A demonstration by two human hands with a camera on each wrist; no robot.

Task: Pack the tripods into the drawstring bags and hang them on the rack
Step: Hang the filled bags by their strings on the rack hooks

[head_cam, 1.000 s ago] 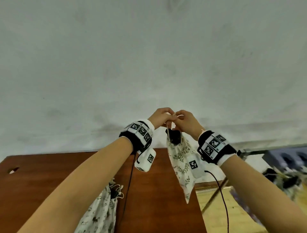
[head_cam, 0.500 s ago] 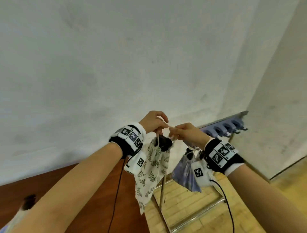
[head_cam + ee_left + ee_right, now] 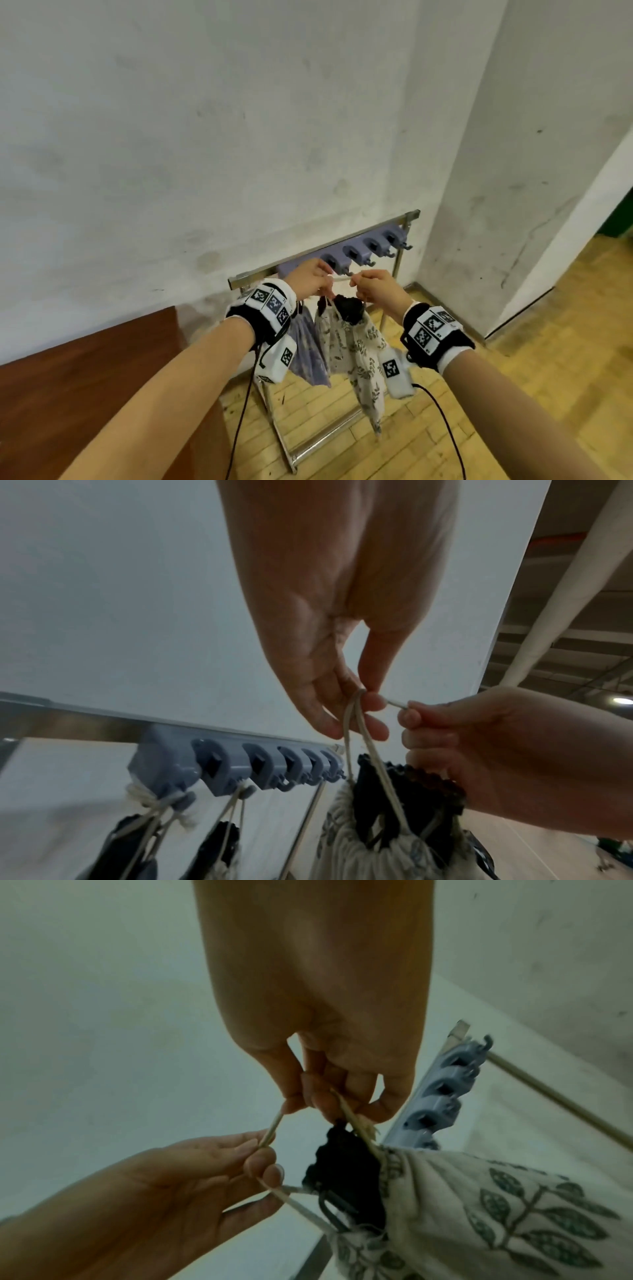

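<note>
Swung from table to rack (image 3: pixel 363 251) since last frame. Left hand (image 3: pixel 308 279) and right hand (image 3: pixel 376 287) each pinch cord (image 3: pixel 397 703), bag (image 3: pixel 359 346) hanging below; free hook (image 3: pixel 346 272) just behind, between hands.

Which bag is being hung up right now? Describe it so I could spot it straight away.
Find the metal rack with blue hooks against the white wall. Just in front of it, both hands pinch the cord of a cream bag with a leaf print. Unlike the bags already hanging beside it, it is on no hook, and something black pokes out of its top.
</note>
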